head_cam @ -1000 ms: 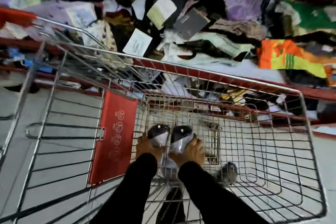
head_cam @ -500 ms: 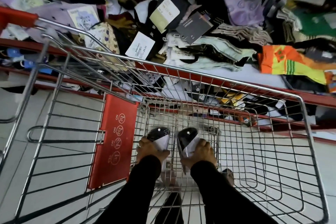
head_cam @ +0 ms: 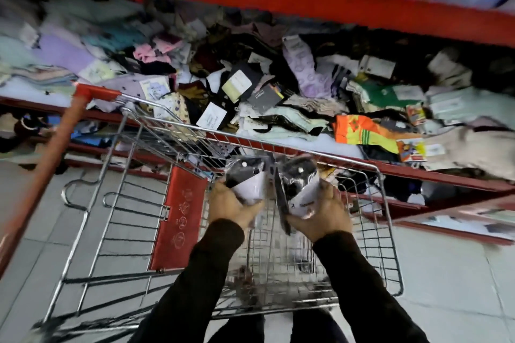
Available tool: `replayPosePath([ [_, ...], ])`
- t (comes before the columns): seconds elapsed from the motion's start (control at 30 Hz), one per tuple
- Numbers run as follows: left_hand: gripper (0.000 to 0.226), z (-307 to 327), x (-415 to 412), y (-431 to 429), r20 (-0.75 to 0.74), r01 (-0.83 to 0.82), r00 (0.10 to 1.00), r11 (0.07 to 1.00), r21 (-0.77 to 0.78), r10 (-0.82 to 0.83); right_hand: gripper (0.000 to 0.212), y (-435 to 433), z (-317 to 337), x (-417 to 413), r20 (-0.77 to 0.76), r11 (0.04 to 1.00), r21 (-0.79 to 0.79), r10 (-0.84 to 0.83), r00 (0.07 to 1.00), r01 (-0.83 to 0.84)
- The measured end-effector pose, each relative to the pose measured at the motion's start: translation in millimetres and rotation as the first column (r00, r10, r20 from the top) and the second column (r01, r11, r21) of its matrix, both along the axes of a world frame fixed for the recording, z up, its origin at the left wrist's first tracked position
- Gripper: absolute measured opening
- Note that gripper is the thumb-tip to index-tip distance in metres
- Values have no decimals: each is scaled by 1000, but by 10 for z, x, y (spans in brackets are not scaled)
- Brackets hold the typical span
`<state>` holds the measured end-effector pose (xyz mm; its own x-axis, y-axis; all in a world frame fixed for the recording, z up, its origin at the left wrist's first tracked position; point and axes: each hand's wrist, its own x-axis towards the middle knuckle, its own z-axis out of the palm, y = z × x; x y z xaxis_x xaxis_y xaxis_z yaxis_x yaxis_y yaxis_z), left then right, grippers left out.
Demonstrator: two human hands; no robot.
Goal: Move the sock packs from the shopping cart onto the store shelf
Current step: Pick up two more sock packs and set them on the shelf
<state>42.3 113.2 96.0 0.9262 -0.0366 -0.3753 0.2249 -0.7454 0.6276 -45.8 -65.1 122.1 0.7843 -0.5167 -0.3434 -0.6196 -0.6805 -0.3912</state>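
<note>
My left hand (head_cam: 232, 205) grips a black sock pack with a white paper band (head_cam: 246, 181), held upright above the wire shopping cart (head_cam: 390, 220). My right hand (head_cam: 324, 214) grips a second, similar black pack (head_cam: 299, 186), with at least one more dark pack pressed against its left side. Both hands hover near the cart's far rim, just short of the red store shelf (head_cam: 434, 175). That shelf is heaped with loose socks and packs. Something dark lies blurred on the cart floor (head_cam: 245, 284).
The cart's red child-seat flap (head_cam: 178, 217) stands left of my hands, its red handle (head_cam: 55, 145) further left. An upper red shelf (head_cam: 334, 3) carries blue and white boxes. An orange and yellow sock pair (head_cam: 362, 132) lies near the shelf front. Grey floor tiles surround the cart.
Both hands have lifted the sock packs from the cart's floor up to its far rim, toward the shelf. The view has tilted upward, bringing the upper shelf into sight.
</note>
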Motion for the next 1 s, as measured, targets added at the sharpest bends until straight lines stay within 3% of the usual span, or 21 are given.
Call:
replayPosePath([
  [0.13,81,694,61,-93,210,41,977,995,-88,-22,123,-102,665,-13,290,999,-11,-30,956,34],
  [0.23,105,1245,136,-127,338,65,941,994,-91,-31,108,-195,1072,16,464,996,16,-82,882,84],
  [0.47,95,2218,482,-298,580,139,811,937,-319,77,104,-340,1907,425,804,997,34,-72,591,75],
  [0.57,94,2519,767,-468,631,192,761,877,-441,151,105,-412,2215,746,879,994,51,-90,468,97],
  [0.7,98,2832,1180,-766,680,218,702,845,-489,212,106,-529,2514,1255,931,987,86,-130,343,138],
  [0.83,98,2909,1552,-1034,719,211,647,846,-490,254,105,-629,2599,1686,937,981,108,-155,314,162],
  [1.0,98,2771,1775,-1261,678,174,690,851,-495,253,105,-709,2468,2023,939,978,108,-159,306,177],
])
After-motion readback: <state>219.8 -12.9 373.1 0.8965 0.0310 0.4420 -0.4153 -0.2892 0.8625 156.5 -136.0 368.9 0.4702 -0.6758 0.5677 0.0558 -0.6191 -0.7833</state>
